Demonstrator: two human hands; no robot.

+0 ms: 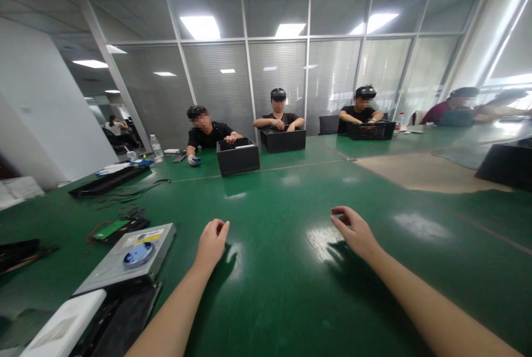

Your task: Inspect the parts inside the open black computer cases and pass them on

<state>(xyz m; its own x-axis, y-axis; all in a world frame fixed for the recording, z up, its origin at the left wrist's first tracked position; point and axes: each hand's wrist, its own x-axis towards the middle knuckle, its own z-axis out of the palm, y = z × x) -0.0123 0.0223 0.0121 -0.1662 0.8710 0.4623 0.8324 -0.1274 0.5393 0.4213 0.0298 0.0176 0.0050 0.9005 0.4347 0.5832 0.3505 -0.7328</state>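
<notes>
My left hand is raised over the green table, fingers loosely bent, with nothing visible in it. It is nearest to a silver optical drive, which lies to its left with a round bluish disc-like piece on top. My right hand hovers to the right, thumb and fingers parted around bare air. Both hands cast shadows on the tabletop and touch nothing that I can see.
At lower left lie a white flat box, a green circuit board and dark cables. Across the table, people work at black computer cases. Another dark case stands at far right, near a brown sheet.
</notes>
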